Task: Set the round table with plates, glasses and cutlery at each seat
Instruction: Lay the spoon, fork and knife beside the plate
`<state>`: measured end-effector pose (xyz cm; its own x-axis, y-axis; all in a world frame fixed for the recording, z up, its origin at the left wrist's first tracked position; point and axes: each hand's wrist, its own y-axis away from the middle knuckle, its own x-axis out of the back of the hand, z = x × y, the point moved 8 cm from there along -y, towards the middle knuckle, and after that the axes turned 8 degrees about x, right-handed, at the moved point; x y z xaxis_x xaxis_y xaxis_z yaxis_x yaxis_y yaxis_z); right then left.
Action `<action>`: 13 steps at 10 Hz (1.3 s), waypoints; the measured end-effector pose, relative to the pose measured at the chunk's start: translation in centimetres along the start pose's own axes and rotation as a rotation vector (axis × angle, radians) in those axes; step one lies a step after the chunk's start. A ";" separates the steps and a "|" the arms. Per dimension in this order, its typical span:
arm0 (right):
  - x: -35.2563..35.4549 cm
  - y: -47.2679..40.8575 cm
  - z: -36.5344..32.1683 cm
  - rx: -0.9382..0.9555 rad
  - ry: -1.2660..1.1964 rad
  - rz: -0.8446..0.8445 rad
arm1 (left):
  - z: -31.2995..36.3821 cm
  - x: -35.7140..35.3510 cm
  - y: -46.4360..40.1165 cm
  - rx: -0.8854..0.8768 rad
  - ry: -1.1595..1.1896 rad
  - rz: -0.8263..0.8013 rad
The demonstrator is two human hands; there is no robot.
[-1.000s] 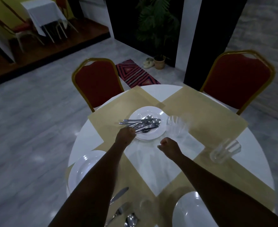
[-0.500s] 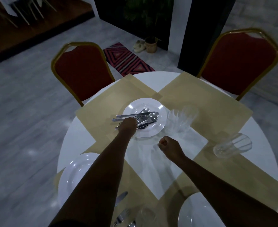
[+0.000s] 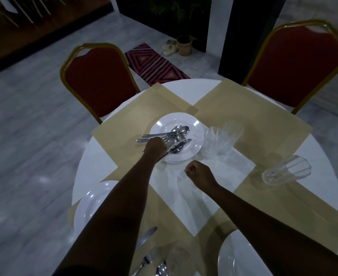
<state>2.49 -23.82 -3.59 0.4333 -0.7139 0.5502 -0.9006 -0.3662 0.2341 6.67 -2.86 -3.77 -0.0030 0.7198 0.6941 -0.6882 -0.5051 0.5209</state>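
A round white table [image 3: 96, 168] carries several tan placemats [image 3: 124, 124]. On the far-left mat a white plate [image 3: 196, 132] holds a heap of spoons, forks and knives [image 3: 179, 135]. My left hand [image 3: 155, 147] is on that heap at the plate's near rim, fingers curled round some handles. My right hand [image 3: 197, 173] hovers over the table's middle in a fist, holding nothing. Two clear glasses [image 3: 221, 141] stand just right of the plate; another glass [image 3: 285, 170] lies on its side further right. More white plates sit at near left [image 3: 88, 204] and near right [image 3: 236, 257].
A knife [image 3: 146, 237], fork [image 3: 146, 259], spoon [image 3: 161, 268] and a glass [image 3: 179, 255] lie at the near seat. Red chairs stand at far left [image 3: 98, 80] and far right [image 3: 295, 64]. A striped rug [image 3: 154, 64] lies on the floor beyond.
My left hand has slid further onto the cutlery heap and closed on it. My right fist has stayed over the table's middle. The camera has tilted down.
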 end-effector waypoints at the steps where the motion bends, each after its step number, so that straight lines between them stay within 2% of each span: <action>1: -0.3 -0.3 0.0 -0.004 -0.015 -0.004 | 0.6 0.1 0.5 -0.163 -0.149 -0.026; 2: -0.7 -0.8 -0.5 -0.020 -0.042 -0.013 | -0.4 1.4 0.2 -0.012 0.096 0.016; 3: -2.1 -1.3 -0.9 -0.108 -0.170 -0.029 | -0.4 2.3 0.6 -0.033 0.139 -0.021; 4: -5.3 -1.7 -1.6 -0.276 -0.538 -0.073 | -1.4 3.8 1.6 -0.031 0.348 -0.032; 5: -10.0 -1.4 -2.9 -0.565 -0.947 -0.150 | -2.2 5.6 2.4 -0.040 0.505 -0.041; 6: -13.8 -2.2 -3.9 -0.711 -1.111 -0.175 | -3.3 6.8 2.8 -0.057 0.478 -0.009; 7: -15.5 -3.2 -4.9 -0.741 -1.228 -0.135 | -5.3 7.2 2.7 -0.027 0.546 0.004; 9: -15.6 -4.4 -5.5 -0.661 -1.338 -0.025 | -8.1 7.0 2.4 0.018 0.559 0.004; 10: -15.4 -4.5 -4.8 -0.655 -1.315 0.019 | -8.9 6.6 2.2 0.040 0.582 0.003; 13: -12.3 -0.8 -4.3 -0.752 -1.351 0.081 | -7.9 5.5 3.4 0.071 0.668 -0.001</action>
<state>-2.27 -12.22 -7.08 -0.2809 -0.8576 -0.4309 -0.5521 -0.2228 0.8034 -1.47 3.12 -2.14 -0.4668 0.8487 0.2485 -0.6393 -0.5180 0.5683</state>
